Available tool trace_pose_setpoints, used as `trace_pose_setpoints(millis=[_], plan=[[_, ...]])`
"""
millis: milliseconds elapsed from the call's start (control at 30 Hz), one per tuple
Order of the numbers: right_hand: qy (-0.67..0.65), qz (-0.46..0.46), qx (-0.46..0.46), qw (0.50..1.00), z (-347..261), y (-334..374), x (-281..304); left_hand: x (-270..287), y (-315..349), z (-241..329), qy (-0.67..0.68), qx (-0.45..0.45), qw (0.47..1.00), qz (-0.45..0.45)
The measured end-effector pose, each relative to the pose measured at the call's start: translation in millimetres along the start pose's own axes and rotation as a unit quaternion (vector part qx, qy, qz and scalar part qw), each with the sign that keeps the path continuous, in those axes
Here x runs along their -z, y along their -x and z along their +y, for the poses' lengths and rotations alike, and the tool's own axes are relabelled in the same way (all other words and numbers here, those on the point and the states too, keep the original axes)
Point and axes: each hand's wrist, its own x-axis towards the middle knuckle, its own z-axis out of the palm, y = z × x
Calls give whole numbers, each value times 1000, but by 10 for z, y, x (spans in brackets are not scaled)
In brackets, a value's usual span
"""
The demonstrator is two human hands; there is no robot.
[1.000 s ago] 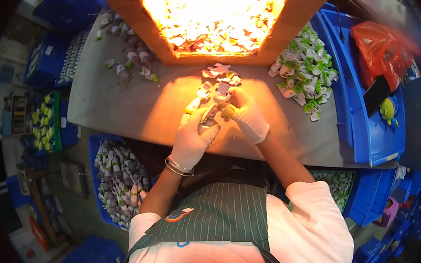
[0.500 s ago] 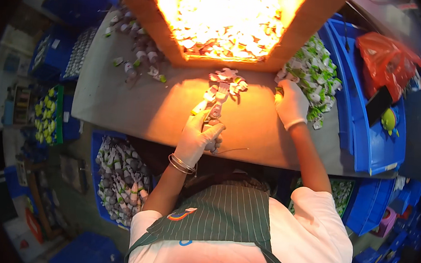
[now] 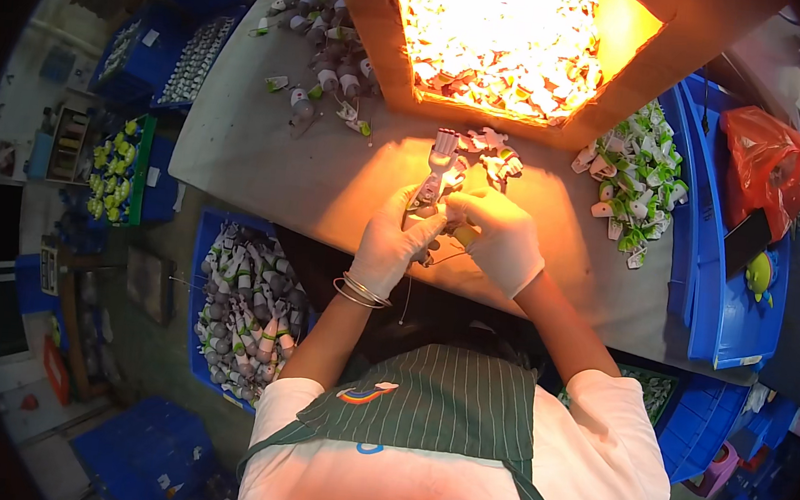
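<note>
My left hand (image 3: 393, 242), in a pale glove, is closed around a toy figure part (image 3: 440, 167) in white and purple, with a fingered end pointing away from me. At its right, my right hand (image 3: 506, 244), also gloved, is pinched close against the toy. What those fingertips hold is too small and hidden to make out. Just beyond both hands, several loose white and purple toy pieces (image 3: 498, 159) lie under the bright light. A thin cord dangles beneath the hands.
A cardboard box (image 3: 371, 46), brightly lit inside and full of small parts, stands ahead. White-and-green pieces (image 3: 633, 179) are heaped right, beside blue trays (image 3: 689, 216) and a red plastic bag (image 3: 771, 162). Grey-and-white parts (image 3: 335, 62) lie far left; a blue crate (image 3: 199, 314) of parts sits lower left.
My right hand has left the white-and-green heap and come left to the toy in my left hand. The whole view has shifted and turned slightly.
</note>
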Motion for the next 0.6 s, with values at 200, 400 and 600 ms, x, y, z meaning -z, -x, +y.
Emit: trace_pose_setpoints(millis=[200,400,600], plan=[[-132,1,-107,985,43,-32,-63,113,-9,-119,-19,-12,1000,-4],[-413,-56,-266,869,-125,-120,33,67,26,-119,-219,-115,968,48],[-478,-30,-276,833,-116,-69,-52,28,73,-119,-246,-208,946,28]])
